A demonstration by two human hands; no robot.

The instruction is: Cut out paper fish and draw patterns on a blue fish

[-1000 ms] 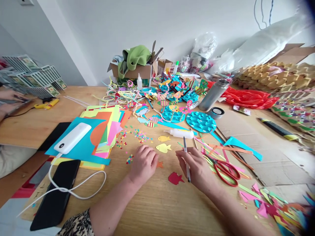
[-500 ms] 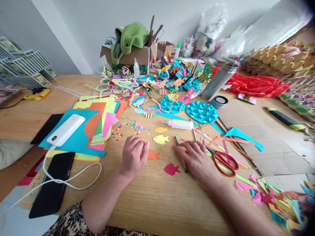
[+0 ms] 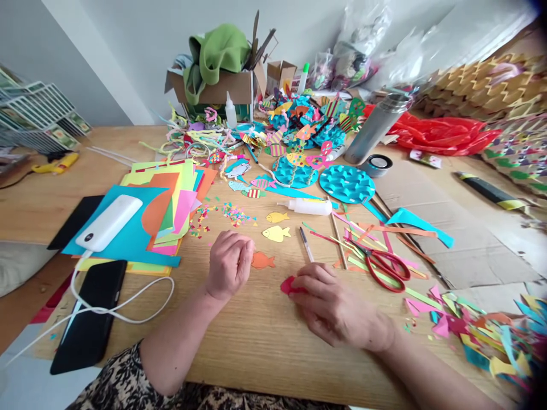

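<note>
My right hand point(image 3: 331, 302) is bent over a dark red paper fish point(image 3: 288, 285), its closed fingertips on the fish's right part and hiding the tail. My left hand point(image 3: 231, 265) is closed in a loose fist above the table, and what its fingers may hold is hidden. Close to its right side lies an orange paper fish point(image 3: 264, 261). Farther back are a yellow fish point(image 3: 276, 233) and a small amber fish point(image 3: 277, 217). A pen point(image 3: 306, 245) lies beyond my right hand, partly covered by it. Red-handled scissors point(image 3: 387, 270) rest to the right.
A white glue bottle point(image 3: 310, 206) lies behind the fish, near blue round pieces point(image 3: 347, 183). Coloured paper sheets point(image 3: 171, 199), a power bank point(image 3: 111, 222) and a phone point(image 3: 89, 319) are at left. Paper scraps point(image 3: 482, 336) lie at right, before a steel flask point(image 3: 378, 128).
My right hand has drawn back from the pen and moved onto the dark red fish. The left hand keeps its fist. The whole view has shifted slightly.
</note>
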